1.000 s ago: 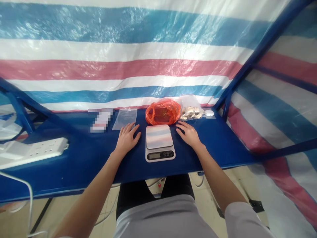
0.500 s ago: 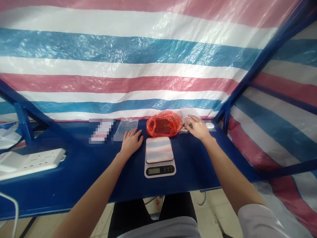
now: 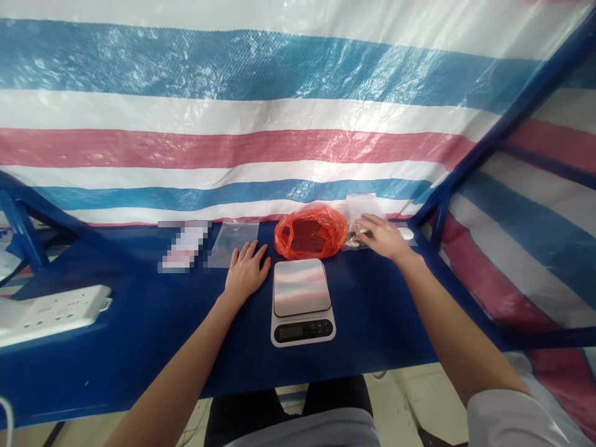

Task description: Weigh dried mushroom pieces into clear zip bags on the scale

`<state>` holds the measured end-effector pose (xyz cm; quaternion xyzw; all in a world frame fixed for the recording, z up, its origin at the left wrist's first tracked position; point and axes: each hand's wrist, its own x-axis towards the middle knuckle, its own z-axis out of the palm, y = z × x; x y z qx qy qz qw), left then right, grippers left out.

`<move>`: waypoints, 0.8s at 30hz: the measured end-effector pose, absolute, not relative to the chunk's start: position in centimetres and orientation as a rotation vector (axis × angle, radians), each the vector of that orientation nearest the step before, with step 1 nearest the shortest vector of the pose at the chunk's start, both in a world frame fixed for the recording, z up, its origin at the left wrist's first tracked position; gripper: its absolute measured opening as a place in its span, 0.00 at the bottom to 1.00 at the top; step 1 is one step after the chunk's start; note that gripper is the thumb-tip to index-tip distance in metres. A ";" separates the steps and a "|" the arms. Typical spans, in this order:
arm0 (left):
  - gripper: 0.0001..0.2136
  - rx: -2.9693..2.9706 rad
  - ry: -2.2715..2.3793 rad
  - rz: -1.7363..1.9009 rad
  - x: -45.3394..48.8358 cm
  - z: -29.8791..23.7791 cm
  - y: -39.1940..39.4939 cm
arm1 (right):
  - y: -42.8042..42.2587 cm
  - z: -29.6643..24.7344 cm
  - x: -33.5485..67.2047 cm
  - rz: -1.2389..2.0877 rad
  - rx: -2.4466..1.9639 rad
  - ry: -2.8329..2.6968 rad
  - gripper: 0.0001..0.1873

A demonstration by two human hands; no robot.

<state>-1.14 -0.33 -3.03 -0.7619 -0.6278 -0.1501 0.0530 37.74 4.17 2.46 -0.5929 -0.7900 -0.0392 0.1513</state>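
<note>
My left hand [image 3: 248, 268] lies flat on the blue table with its fingers spread, the fingertips by the edge of a clear flat plastic bag [image 3: 228, 245]. At the back right, my right hand [image 3: 382, 236] has its fingers bent on a second clear plastic bag [image 3: 362, 203], which holds small pale and dark pieces [image 3: 354, 243] too small to name. Between the hands stands an open red plastic bag [image 3: 288, 239], its inside showing brownish. In front of it is a white kitchen scale [image 3: 302, 288] with a bare shiny plate and a dark display.
A white power strip [image 3: 65, 310] lies at the left. A blurred-out paper [image 3: 186, 245] is near the back left. Beyond my right hand is a white round object [image 3: 406, 233]. Striped plastic sheeting [image 3: 261, 149] and blue frame bars [image 3: 459, 174] enclose the table [image 3: 153, 335].
The view has tilted down and come slightly closer. The scale's display, greyish before, now looks dark. My right hand stays at the clear bag, its fingers slightly shifted; my left hand rests in place.
</note>
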 end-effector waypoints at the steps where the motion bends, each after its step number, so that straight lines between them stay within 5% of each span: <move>1: 0.23 -2.317 -1.912 -0.449 -1.1 -3.0 -0.3 | 4.1 2.6 37.7 -0.123 -1.687 -2.254 0.22; 13: 0.23 -2.343 -1.944 -0.520 -1.0 -2.9 -0.3 | 3.5 3.4 36.5 -0.202 -1.680 -2.025 0.14; 24: 0.18 -2.453 -1.645 -1.097 -1.9 -3.1 0.0 | 0.2 5.5 33.4 0.011 -1.278 -1.722 0.15</move>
